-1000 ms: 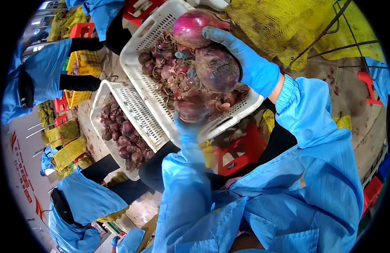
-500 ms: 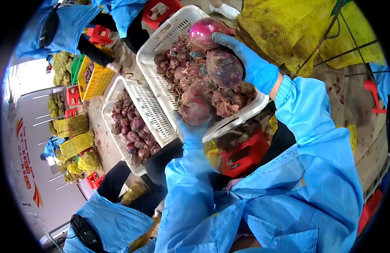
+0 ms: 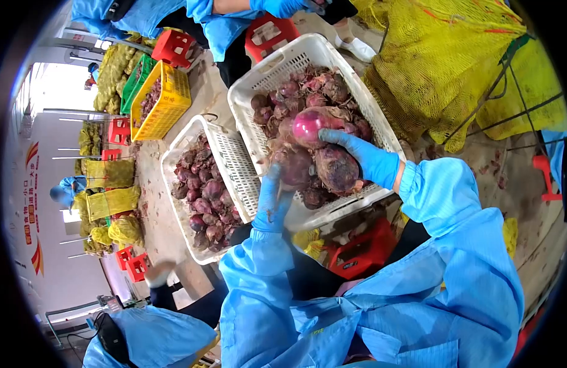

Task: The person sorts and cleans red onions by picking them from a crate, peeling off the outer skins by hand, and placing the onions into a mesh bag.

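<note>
Because the right hand point(image 3: 364, 155) pinches two onions point(image 3: 336, 169) and the left hand point(image 3: 272, 199) cups a third onion point(image 3: 294, 167), one may slip — overfull right grip.

3 lg purple onions point(image 3: 311, 129), 1 glossy, held abv wht crate point(image 3: 283, 69).

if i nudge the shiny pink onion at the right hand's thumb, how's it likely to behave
The shiny pink onion would probably roll, since it looks rounded. Its glossy surface may make it a bit slippery against the right hand. It looks plump, so it would likely feel firm rather than floppy.
</note>
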The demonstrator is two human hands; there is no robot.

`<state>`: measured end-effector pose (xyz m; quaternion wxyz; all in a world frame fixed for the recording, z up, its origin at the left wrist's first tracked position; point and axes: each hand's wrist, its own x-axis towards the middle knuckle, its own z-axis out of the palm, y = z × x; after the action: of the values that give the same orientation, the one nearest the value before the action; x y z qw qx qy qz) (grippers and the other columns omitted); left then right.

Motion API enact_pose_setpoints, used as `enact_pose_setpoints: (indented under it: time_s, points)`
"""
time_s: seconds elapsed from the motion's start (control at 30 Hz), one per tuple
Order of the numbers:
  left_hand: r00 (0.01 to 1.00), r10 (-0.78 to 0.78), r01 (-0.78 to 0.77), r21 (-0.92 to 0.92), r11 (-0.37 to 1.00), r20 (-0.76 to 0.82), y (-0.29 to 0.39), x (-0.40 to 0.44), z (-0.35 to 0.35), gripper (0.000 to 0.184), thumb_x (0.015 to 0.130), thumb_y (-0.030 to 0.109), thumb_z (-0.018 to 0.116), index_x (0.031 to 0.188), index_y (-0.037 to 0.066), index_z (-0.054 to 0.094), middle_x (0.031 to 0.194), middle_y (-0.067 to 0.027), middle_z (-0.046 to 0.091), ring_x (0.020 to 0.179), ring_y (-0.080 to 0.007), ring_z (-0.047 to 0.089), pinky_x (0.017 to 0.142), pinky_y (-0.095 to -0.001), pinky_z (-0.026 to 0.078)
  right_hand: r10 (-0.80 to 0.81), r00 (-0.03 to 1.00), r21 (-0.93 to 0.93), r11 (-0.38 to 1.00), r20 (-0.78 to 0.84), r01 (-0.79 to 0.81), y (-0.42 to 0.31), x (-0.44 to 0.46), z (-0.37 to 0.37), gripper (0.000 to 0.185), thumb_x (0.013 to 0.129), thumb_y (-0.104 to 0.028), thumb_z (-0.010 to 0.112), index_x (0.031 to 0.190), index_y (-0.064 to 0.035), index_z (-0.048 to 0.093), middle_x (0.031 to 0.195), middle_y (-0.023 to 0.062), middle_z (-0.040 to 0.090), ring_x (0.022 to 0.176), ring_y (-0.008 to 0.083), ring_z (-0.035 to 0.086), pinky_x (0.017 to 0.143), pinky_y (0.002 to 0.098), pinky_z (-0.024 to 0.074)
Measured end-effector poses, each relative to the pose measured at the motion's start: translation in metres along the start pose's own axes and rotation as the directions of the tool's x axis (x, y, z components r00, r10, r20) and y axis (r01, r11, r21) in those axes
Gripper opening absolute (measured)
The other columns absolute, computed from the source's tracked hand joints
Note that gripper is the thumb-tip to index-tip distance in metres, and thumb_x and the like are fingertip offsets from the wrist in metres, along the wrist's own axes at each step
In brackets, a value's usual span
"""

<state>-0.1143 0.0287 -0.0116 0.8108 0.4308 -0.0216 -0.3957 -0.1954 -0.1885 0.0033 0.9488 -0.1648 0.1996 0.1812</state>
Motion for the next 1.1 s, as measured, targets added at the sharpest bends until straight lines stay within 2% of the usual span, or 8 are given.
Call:
enact_pose_setpoints:
  time_s: [0.17, 0.27, 0.33, 0.43, 0.57, 0.7, 0.9, 1.1]
  points:
    - [1.000, -0.022, 0.021, 0.294, 0.956, 0.000, 0.020, 0.023, -0.005, 0.061, 0.088, 0.021, 0.067, 0.139, 0.004, 0.039, 0.122, -0.0072, 0.057, 0.110, -0.0165, 0.055, 0.096, -0.0319, 0.045, 0.002, 0.999, -0.109, 0.994, 0.038, 0.002, -0.011, -0.005, 0.015, 0.045, 0.087, -0.033, 0.067, 0.123, -0.0069, 0.059, 0.110, 0.0080, 0.066, 0.095, 0.0170, 0.066, 0.084, 0.0311, 0.0549]
    - [0.996, -0.002, 0.043, 0.487, 0.872, -0.084, 0.028, 0.030, -0.005, 0.061, 0.086, 0.019, 0.069, 0.138, 0.005, 0.038, 0.114, -0.0055, 0.061, 0.101, -0.0144, 0.059, 0.089, -0.0290, 0.049, -0.024, 1.000, -0.166, 0.986, -0.004, 0.023, -0.010, 0.008, 0.019, 0.044, 0.087, -0.031, 0.067, 0.123, -0.0066, 0.059, 0.110, 0.0062, 0.066, 0.095, 0.0155, 0.065, 0.084, 0.0304, 0.0549]
    - [0.994, -0.010, 0.060, 0.453, 0.890, -0.112, 0.027, 0.036, -0.004, 0.064, 0.081, 0.014, 0.074, 0.134, 0.004, 0.040, 0.107, -0.0050, 0.063, 0.095, -0.0134, 0.061, 0.085, -0.0274, 0.050, -0.029, 0.998, -0.181, 0.983, -0.049, 0.019, -0.014, 0.016, 0.021, 0.044, 0.088, -0.030, 0.066, 0.124, -0.0059, 0.058, 0.111, 0.0070, 0.066, 0.095, 0.0161, 0.065, 0.084, 0.0313, 0.0550]
    - [0.989, -0.080, 0.123, 0.399, 0.909, -0.123, 0.040, 0.043, 0.014, 0.077, 0.073, 0.006, 0.079, 0.136, 0.001, 0.036, 0.111, -0.0075, 0.061, 0.098, -0.0141, 0.060, 0.087, -0.0280, 0.050, -0.070, 0.993, -0.218, 0.975, -0.094, 0.048, -0.019, 0.027, 0.021, 0.046, 0.088, -0.028, 0.065, 0.126, -0.0039, 0.055, 0.114, 0.0092, 0.064, 0.099, 0.0186, 0.064, 0.086, 0.0345, 0.0546]
    - [0.993, 0.018, 0.049, 0.541, 0.839, -0.118, 0.038, 0.061, 0.011, 0.078, 0.068, 0.002, 0.081, 0.133, 0.000, 0.037, 0.120, -0.0099, 0.055, 0.102, -0.0155, 0.058, 0.088, -0.0289, 0.049, -0.139, 0.985, -0.262, 0.959, -0.103, 0.108, -0.029, 0.030, 0.030, 0.050, 0.089, -0.027, 0.063, 0.131, -0.0035, 0.049, 0.120, 0.0106, 0.060, 0.103, 0.0207, 0.063, 0.090, 0.0364, 0.0531]
    - [0.994, 0.102, -0.078, 0.401, 0.913, -0.040, 0.046, 0.065, 0.024, 0.080, 0.066, 0.002, 0.081, 0.133, 0.000, 0.037, 0.115, -0.0090, 0.057, 0.103, -0.0143, 0.058, 0.087, -0.0285, 0.050, -0.067, 0.997, -0.201, 0.978, -0.049, 0.056, -0.035, 0.043, 0.022, 0.053, 0.089, -0.027, 0.063, 0.134, -0.0042, 0.047, 0.124, 0.0100, 0.058, 0.107, 0.0197, 0.060, 0.092, 0.0363, 0.0516]
    - [0.977, 0.177, -0.093, 0.506, 0.858, -0.120, 0.031, 0.078, 0.002, 0.074, 0.066, 0.005, 0.080, 0.129, -0.001, 0.041, 0.114, -0.0092, 0.059, 0.094, -0.0146, 0.061, 0.082, -0.0272, 0.051, -0.098, 0.992, -0.300, 0.951, -0.079, 0.070, -0.039, 0.047, 0.030, 0.054, 0.089, -0.028, 0.063, 0.134, -0.0050, 0.047, 0.124, 0.0091, 0.058, 0.107, 0.0186, 0.060, 0.092, 0.0351, 0.0510]
    - [0.986, 0.164, -0.131, 0.583, 0.802, -0.004, 0.034, 0.080, 0.007, 0.066, 0.070, 0.001, 0.074, 0.129, 0.001, 0.044, 0.114, -0.0079, 0.060, 0.100, -0.0165, 0.059, 0.087, -0.0293, 0.051, -0.087, 0.982, -0.299, 0.954, -0.166, 0.033, -0.037, 0.034, 0.031, 0.046, 0.088, -0.028, 0.064, 0.125, -0.0022, 0.056, 0.113, 0.0084, 0.064, 0.102, 0.0178, 0.062, 0.091, 0.0342, 0.0513]
